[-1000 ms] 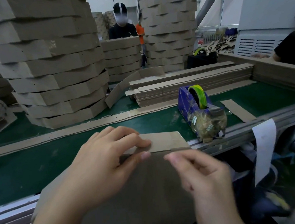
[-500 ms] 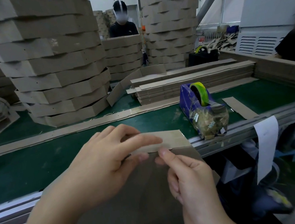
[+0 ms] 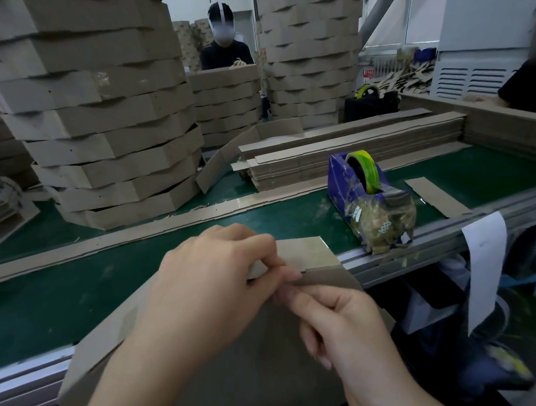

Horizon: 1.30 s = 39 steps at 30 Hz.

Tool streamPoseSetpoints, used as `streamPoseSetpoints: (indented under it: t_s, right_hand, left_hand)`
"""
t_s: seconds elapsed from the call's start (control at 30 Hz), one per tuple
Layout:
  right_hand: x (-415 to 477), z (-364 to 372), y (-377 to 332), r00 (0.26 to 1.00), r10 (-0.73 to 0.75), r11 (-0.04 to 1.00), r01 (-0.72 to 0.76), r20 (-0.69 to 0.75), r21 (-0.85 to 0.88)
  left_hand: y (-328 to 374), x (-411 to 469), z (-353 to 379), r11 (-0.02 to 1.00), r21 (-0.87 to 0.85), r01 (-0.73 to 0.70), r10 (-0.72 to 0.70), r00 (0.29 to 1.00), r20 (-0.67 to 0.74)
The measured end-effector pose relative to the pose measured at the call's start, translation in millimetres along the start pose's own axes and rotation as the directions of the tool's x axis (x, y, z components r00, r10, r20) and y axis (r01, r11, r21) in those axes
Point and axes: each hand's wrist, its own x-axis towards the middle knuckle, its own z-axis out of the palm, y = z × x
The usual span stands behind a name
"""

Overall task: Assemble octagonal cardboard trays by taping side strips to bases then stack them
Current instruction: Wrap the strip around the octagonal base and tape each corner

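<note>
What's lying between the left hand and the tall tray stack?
In the head view, a long cardboard strip lies across the green belt between the left hand and the tray stack.

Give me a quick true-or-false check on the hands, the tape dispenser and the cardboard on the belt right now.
1. Both hands grip cardboard at the near edge of the belt. True: the left hand pinches the strip, and the right hand pinches the edge of the sheet.
2. The tape dispenser carries a yellow-green roll. True.
3. The tape dispenser sits left of the hands. False: it stands to their right.
4. A pile of flat strips lies beyond the dispenser. True.
5. The stack of trays stands right of the dispenser. False: it stands far to its left.
</note>
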Motion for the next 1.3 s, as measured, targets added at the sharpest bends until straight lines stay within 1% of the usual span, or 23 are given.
streamPoseSetpoints:
  t_s: [0.1, 0.2, 0.23, 0.27, 0.3, 0.33, 0.37, 0.4, 0.43, 0.47, 0.5, 0.53, 0.57, 0.6, 0.63, 0.7, 0.73, 0.8, 0.87, 0.9, 1.03, 1.17, 1.3]
  right_hand:
    - [1.9, -3.8, -1.6, 1.0, 0.002, 0.996, -0.001, 0.005, -0.091]
    - [3.1, -5.4, -0.2, 0.997, 0.064, 0.977, -0.055, 0.035, -0.204]
    - [2.4, -7.3, 3.2, 0.999, 0.044, 0.97, -0.038, 0.02, -0.241]
    - [2.5, -11.2, 6.5, 0.999, -0.038, 0.96, 0.029, -0.027, -0.279]
    - [4.3, -16.5, 8.5, 0.98, -0.17, 0.944, 0.132, -0.105, -0.302]
    - [7.3, -23.7, 9.3, 0.93, -0.312, 0.921, 0.246, -0.193, -0.302]
    - [12.6, -32.6, 8.8, 0.871, -0.42, 0.89, 0.339, -0.257, -0.307]
    - [19.8, -40.2, 5.9, 0.839, -0.475, 0.86, 0.379, -0.267, -0.342]
    - [28.0, -45.0, 1.6, 0.845, -0.486, 0.831, 0.369, -0.223, -0.416]
    - [36.3, -47.0, -2.8, 0.889, -0.438, 0.807, 0.322, -0.135, -0.496]
    - [44.3, -47.1, -4.3, 0.938, -0.344, 0.785, 0.266, -0.038, -0.56]
    - [49.9, -46.1, -3.6, 0.969, -0.244, 0.772, 0.219, 0.039, -0.596]
    - [53.0, -44.0, -2.3, 0.981, -0.174, 0.761, 0.191, 0.088, -0.62]
    - [53.7, -41.0, -1.5, 0.982, -0.147, 0.752, 0.187, 0.116, -0.632]
    - [52.8, -38.0, -1.9, 0.978, -0.155, 0.748, 0.207, 0.138, -0.631]
    - [49.4, -35.2, -5.2, 0.964, -0.174, 0.767, 0.26, 0.2, -0.587]
    - [49.1, -36.1, -9.2, 0.959, -0.14, 0.787, 0.259, 0.246, -0.561]
    - [50.1, -41.1, -20.7, 0.936, 0.03, 0.823, 0.176, 0.351, -0.539]
    - [53.6, -49.4, -31.8, 0.899, 0.193, 0.8, 0.087, 0.393, -0.593]
    - [55.5, -53.2, -36.7, 0.887, 0.226, 0.782, 0.082, 0.403, -0.618]
    - [57.7, -64.1, -57.4, 0.89, 0.156, 0.755, 0.172, 0.428, -0.633]
    - [57.6, -79.9, -75.6, 0.893, 0.001, 0.851, 0.235, 0.45, -0.47]
    - [54.8, -82.6, -73.6, 0.893, -0.161, 0.867, 0.331, 0.42, -0.372]
  left_hand:
    - [-1.1, -1.5, -0.1, 1.0, -0.012, -0.017, 0.017, 1.0, 0.004]
    - [-3.6, -3.2, -1.6, 1.0, 0.0, -0.01, 0.01, 1.0, -0.013]
    - [-5.2, -4.6, -3.5, 1.0, 0.004, -0.009, 0.009, 1.0, -0.011]
    - [-7.4, -6.6, -5.8, 1.0, 0.018, -0.013, 0.013, 1.0, 0.004]
    - [-10.2, -8.7, -8.2, 0.999, 0.048, -0.022, 0.02, 0.999, 0.027]
    - [-13.1, -11.0, -10.3, 0.996, 0.082, -0.03, 0.026, 0.999, 0.048]
    - [-16.0, -13.2, -12.9, 0.994, 0.101, -0.028, 0.021, 0.997, 0.07]
    - [-19.3, -15.4, -15.9, 0.995, 0.098, -0.014, 0.005, 0.996, 0.095]
    - [-22.2, -17.4, -19.4, 0.997, 0.079, 0.007, -0.017, 0.992, 0.124]
    - [-24.6, -19.5, -22.9, 0.998, 0.057, 0.027, -0.035, 0.987, 0.159]
    - [-26.1, -21.0, -26.6, 0.998, 0.042, 0.043, -0.051, 0.979, 0.196]
    - [-26.5, -22.1, -29.7, 0.998, 0.038, 0.057, -0.064, 0.972, 0.225]
    - [-25.1, -22.0, -31.8, 0.997, 0.049, 0.064, -0.074, 0.968, 0.241]
    - [-22.0, -21.2, -32.6, 0.996, 0.067, 0.063, -0.077, 0.968, 0.238]
    - [-17.4, -19.6, -32.7, 0.995, 0.085, 0.055, -0.073, 0.973, 0.219]
    - [-5.3, -16.8, -31.2, 0.993, 0.117, 0.032, -0.051, 0.985, 0.163]
    - [-0.3, -16.5, -30.4, 0.993, 0.12, 0.022, -0.039, 0.99, 0.138]
    - [3.5, -17.9, -32.0, 0.996, 0.085, 0.002, -0.012, 0.993, 0.115]
    - [-0.5, -21.5, -36.2, 0.999, 0.032, -0.03, 0.027, 0.995, 0.091]
    - [-3.8, -23.5, -37.8, 0.999, -0.007, -0.036, 0.036, 0.997, 0.073]
    - [-16.3, -34.7, -42.5, 0.981, -0.193, -0.02, 0.014, 0.999, -0.032]
    - [-22.1, -46.3, -37.4, 0.965, -0.26, -0.024, -0.005, 0.994, -0.109]
    - [-27.8, -57.7, -21.2, 0.94, -0.341, -0.016, -0.028, 0.992, -0.124]
